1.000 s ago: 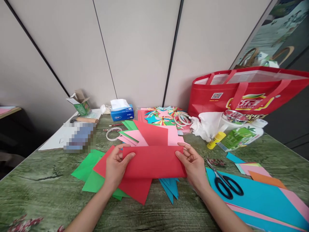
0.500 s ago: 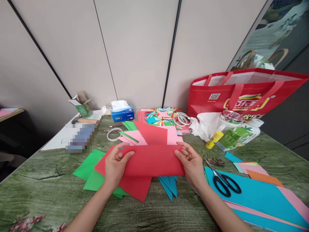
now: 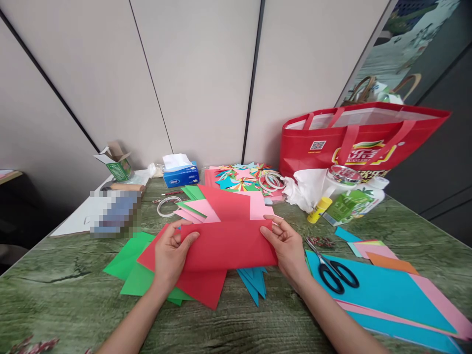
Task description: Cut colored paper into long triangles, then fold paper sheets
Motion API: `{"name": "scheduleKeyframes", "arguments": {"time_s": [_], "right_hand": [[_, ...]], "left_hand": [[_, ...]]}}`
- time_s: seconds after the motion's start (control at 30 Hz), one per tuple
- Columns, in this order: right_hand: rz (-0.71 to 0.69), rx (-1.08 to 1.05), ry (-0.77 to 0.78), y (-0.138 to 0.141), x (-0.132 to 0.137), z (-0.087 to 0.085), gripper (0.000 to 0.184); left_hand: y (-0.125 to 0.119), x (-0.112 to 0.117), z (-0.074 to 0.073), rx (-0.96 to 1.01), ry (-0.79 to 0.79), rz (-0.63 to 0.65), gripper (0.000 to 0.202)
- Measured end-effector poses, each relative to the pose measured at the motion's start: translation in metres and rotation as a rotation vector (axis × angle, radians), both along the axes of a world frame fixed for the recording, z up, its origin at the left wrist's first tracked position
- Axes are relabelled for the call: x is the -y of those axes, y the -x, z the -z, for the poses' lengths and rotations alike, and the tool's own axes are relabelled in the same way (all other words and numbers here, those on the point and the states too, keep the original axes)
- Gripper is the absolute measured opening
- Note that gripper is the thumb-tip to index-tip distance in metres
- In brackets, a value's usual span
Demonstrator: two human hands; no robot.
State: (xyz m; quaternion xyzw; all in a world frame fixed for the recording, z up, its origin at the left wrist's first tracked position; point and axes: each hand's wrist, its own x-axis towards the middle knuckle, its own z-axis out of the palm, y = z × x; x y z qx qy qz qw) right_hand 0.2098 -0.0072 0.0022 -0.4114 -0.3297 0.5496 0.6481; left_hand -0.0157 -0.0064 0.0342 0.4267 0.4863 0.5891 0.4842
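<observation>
A folded red paper sheet point(image 3: 228, 245) is held just above the table between both hands. My left hand point(image 3: 169, 254) pinches its left end, thumb on top. At the sheet's right end my right hand point(image 3: 286, 248) grips it, fingers curled at the upper corner. Beneath lie another red sheet point(image 3: 201, 287), green sheets point(image 3: 129, 260) and blue paper triangles point(image 3: 254, 282). Pink, red and green cut pieces point(image 3: 224, 206) are piled just beyond the held sheet.
Black-handled scissors point(image 3: 334, 273) lie on large blue and pink sheets point(image 3: 391, 300) at the right. A glue stick point(image 3: 319, 209), tape rings point(image 3: 271, 181), white tissue paper point(image 3: 306, 187), a red tote bag point(image 3: 361, 140), a tissue box point(image 3: 181, 173) and a small green carton point(image 3: 117, 164) stand farther back.
Both hands keep their grip on the folded red sheet. The view has shifted slightly, so everything sits a little more to the left.
</observation>
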Motion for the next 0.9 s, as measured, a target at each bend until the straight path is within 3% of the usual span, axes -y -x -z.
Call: {"name": "scheduleKeyframes", "arguments": {"time_s": [0.3, 0.5, 0.9], "right_hand": [[0.053, -0.040, 0.063, -0.0018, -0.0005, -0.0003, 0.025], [0.075, -0.059, 0.073, -0.0017, -0.0007, -0.0023, 0.032], [0.098, -0.069, 0.114, -0.0015, -0.0016, -0.0009, 0.027]], "left_hand": [[-0.0014, 0.0016, 0.0002, -0.007, 0.002, 0.018, 0.037], [-0.0029, 0.0024, -0.0010, -0.001, 0.020, 0.006, 0.040], [-0.0030, 0.0030, -0.0007, 0.000, 0.033, -0.001, 0.043]]}}
